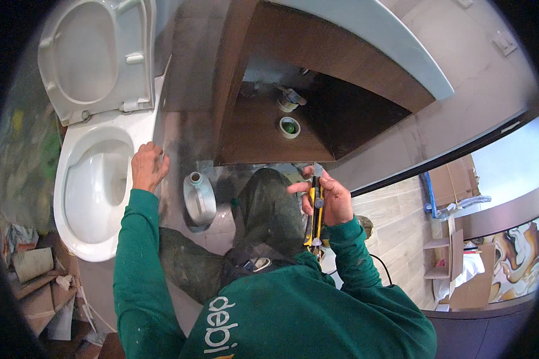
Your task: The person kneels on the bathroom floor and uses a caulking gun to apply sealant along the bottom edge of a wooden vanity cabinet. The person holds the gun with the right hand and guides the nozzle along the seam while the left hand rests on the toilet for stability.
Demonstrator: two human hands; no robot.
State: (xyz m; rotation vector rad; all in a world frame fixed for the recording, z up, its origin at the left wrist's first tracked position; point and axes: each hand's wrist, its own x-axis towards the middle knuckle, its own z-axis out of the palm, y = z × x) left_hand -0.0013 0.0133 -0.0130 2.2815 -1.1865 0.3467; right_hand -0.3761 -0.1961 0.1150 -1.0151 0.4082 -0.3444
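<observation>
My right hand (335, 200) is closed around a yellow and black utility knife (315, 218), held upright in front of my body. Its metal blade end (318, 170) points away from me, near my fingertips. Off to the left, my left hand (149, 166) rests at the right rim of the white toilet (66, 197), fingers loosely bent and thumb apart, with nothing visible in it. The toilet's seat and lid (96, 57) stand raised. Between my left hand and my knee sits an uncapped whitish plastic jug (199, 202).
Ahead, a brown vanity cabinet (245, 134) stands open below a white countertop (377, 36). Inside are a white ring-shaped roll (281, 127) around something green and a small tub (287, 106). Wood scraps (42, 293) lie at lower left; a dark-framed mirror edge (437, 161) runs at right.
</observation>
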